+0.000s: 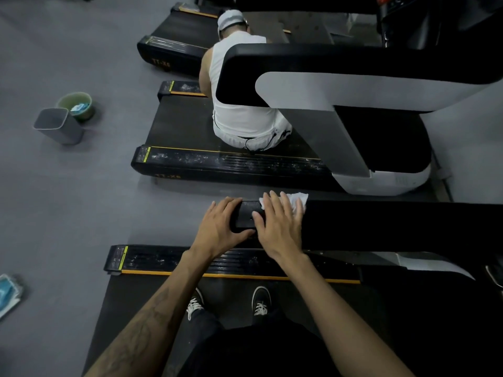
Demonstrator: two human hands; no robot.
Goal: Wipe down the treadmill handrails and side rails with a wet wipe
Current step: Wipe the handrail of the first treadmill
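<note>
I stand on a treadmill belt, facing its black handrail [381, 224], which runs from the centre to the right edge. My left hand [220, 227] grips the handrail's rounded end, fingers over the top and thumb on the near side. My right hand [280, 224] lies flat on top of the rail with straight fingers, pressing a white wet wipe [296, 199] whose edge shows beyond the fingertips. Below my hands runs the dusty black side rail [168, 258] with an orange stripe.
A person in white sits on the neighbouring treadmill [190, 164], whose side rail is dusty. A grey bin [58, 129] and a green bucket [79, 104] stand on the grey floor at left. A blue-and-white packet [8, 293] lies at the left edge.
</note>
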